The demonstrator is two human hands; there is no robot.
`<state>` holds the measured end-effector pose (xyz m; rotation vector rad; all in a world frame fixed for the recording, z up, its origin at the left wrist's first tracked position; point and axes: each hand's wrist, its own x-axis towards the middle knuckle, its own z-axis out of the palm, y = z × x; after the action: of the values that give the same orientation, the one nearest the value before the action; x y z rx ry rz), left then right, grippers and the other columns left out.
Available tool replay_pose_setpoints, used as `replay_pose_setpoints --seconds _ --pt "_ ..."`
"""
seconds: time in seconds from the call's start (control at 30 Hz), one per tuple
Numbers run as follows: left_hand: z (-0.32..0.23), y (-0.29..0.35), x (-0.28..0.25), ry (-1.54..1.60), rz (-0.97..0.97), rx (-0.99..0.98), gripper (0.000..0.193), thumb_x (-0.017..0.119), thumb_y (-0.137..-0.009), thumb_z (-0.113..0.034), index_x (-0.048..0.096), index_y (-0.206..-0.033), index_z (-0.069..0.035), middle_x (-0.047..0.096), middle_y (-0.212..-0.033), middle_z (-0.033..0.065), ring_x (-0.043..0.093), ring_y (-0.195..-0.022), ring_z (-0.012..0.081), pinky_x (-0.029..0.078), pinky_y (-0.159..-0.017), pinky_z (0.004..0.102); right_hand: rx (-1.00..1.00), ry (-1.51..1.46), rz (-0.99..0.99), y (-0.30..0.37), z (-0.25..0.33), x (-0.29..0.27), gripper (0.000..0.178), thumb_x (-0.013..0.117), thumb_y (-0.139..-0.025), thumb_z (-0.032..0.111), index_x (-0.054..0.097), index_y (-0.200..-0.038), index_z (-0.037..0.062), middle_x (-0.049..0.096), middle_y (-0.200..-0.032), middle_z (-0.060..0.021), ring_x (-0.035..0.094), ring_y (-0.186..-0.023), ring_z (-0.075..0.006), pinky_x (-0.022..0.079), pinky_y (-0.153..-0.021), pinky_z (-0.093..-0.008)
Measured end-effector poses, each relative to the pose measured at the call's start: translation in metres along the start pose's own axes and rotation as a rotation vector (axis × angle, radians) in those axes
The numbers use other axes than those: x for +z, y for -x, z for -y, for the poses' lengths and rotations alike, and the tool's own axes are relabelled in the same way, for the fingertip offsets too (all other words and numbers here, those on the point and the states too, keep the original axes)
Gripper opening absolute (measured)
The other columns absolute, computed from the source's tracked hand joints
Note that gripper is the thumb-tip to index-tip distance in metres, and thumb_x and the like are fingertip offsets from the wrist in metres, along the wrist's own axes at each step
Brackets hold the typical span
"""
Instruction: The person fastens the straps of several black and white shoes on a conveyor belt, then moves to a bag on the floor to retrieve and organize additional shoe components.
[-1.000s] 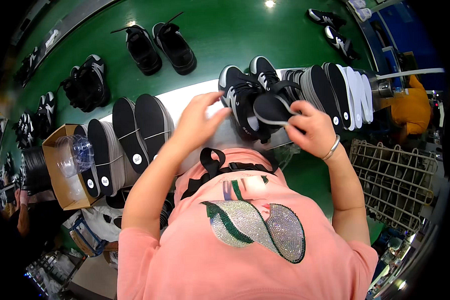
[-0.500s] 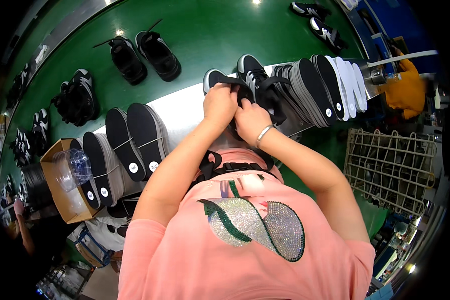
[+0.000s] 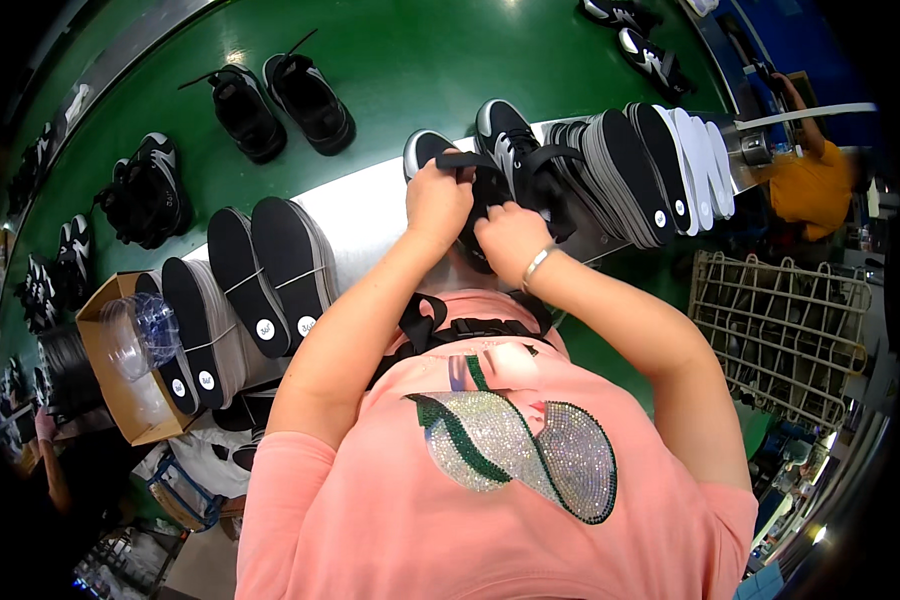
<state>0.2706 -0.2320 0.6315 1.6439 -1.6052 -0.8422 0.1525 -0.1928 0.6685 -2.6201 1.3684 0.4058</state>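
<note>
A black sneaker with a grey toe (image 3: 425, 146) lies in front of me on a pale metal ledge (image 3: 360, 215). My left hand (image 3: 438, 208) is closed on a black strap-like part, perhaps the tongue, at its upper. My right hand (image 3: 512, 242) is at the opening of the same sneaker, fingers curled and fingertips partly hidden against the black fabric. Close on the right stands a second black sneaker (image 3: 505, 128), laced, with a black strap sticking out. Nothing shows inside the shoe under my hands.
Black insole stacks (image 3: 618, 170) and white insoles (image 3: 708, 180) stand at the right; banded insole stacks (image 3: 245, 275) at the left. Beside those is a cardboard box (image 3: 165, 430) with clear plastic. More sneakers (image 3: 310, 105) sit on the green surface. A wire rack (image 3: 780, 340) and an orange-clad person (image 3: 815, 190) are rightward.
My right hand has shifted slightly right and down, away from my left hand. My left hand still grips the black strap, now standing a little higher. The view has tilted slightly.
</note>
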Motion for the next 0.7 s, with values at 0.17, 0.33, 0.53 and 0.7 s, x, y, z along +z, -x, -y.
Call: replay_pose_setpoints --seconds 0.17,0.33,0.53,0.7 --pt "0.01 0.003 -0.004 0.189 -0.052 -0.019 0.013 0.054 -0.078 -0.013 0.059 -0.085 -0.003 0.06 -0.072 0.0176 0.058 -0.067 0.0325 0.044 -0.061 0.0337 0.057 -0.131 0.173 -0.025 -0.004 0.009 0.01 0.056 -0.068 0.008 0.064 -0.073 0.0032 0.062 -0.08 -0.0167 0.061 -0.077 -0.0271 0.05 -0.067 -0.0357" --pt "0.011 -0.001 -0.003 0.191 -0.026 -0.043 0.017 0.055 -0.08 -0.017 0.058 -0.085 -0.001 0.06 -0.072 0.018 0.058 -0.066 0.0312 0.044 -0.061 0.0326 -0.008 -0.056 0.656 -0.054 -0.008 0.0 0.021 0.057 -0.065 0.006 0.066 -0.082 -0.0002 0.063 -0.083 -0.0197 0.062 -0.08 -0.0282 0.05 -0.067 -0.0347" --pt "0.013 -0.002 -0.002 0.212 -0.038 -0.017 0.02 0.055 -0.081 -0.02 0.056 -0.082 0.0 0.058 -0.069 0.0182 0.057 -0.063 0.0311 0.043 -0.058 0.0338 -0.063 0.017 0.727 -0.058 -0.007 0.004 0.023 0.056 -0.067 0.01 0.066 -0.086 0.0011 0.062 -0.088 -0.0182 0.06 -0.086 -0.0283 0.048 -0.074 -0.0346" --pt "0.015 -0.002 -0.008 0.208 0.003 0.009 0.023 0.053 -0.081 -0.024 0.056 -0.082 -0.001 0.058 -0.071 0.0204 0.055 -0.069 0.0386 0.043 -0.06 0.0408 0.136 -0.031 0.501 -0.053 0.002 0.001 0.021 0.059 -0.069 0.011 0.066 -0.088 0.0053 0.063 -0.093 -0.0125 0.062 -0.086 -0.0245 0.05 -0.07 -0.0332"
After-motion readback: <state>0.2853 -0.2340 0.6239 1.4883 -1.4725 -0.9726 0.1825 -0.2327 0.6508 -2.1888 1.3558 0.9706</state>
